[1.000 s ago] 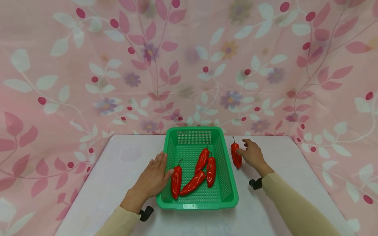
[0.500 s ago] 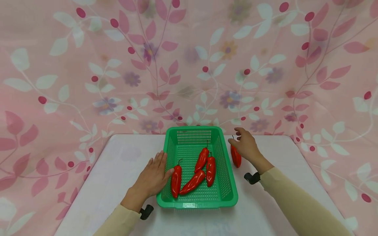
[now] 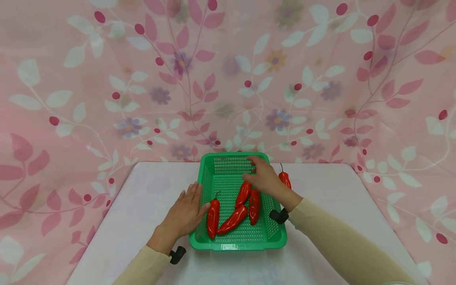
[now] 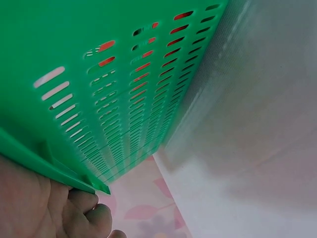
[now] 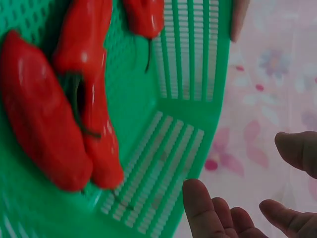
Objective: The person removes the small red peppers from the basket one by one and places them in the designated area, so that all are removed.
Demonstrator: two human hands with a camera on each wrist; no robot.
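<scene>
A green plastic basket (image 3: 249,247) with slotted walls holds several red peppers with green stems. One pepper (image 3: 213,219) lies along its left side, one (image 3: 233,221) slants near the front, and the others, including a pepper (image 3: 254,206), lie to the right. My left hand (image 3: 183,215) rests with extended fingers on the basket's left rim, the thumb over the inside. Over the right rim, above the peppers, my right hand (image 3: 265,177) holds nothing; its fingers (image 5: 200,208) are spread in the right wrist view. Another pepper (image 3: 285,179) lies outside the basket, partly behind the right forearm.
The basket stands on a white table (image 3: 153,190), which ends at a pink floral cloth (image 3: 228,99) behind it. A black camera mount (image 3: 279,216) on the right wrist hangs over the basket's right side.
My right hand has moved left, from beside the outside pepper, past it, to above the basket's right side. That pepper stays on the table. The left hand has stayed on the rim.
</scene>
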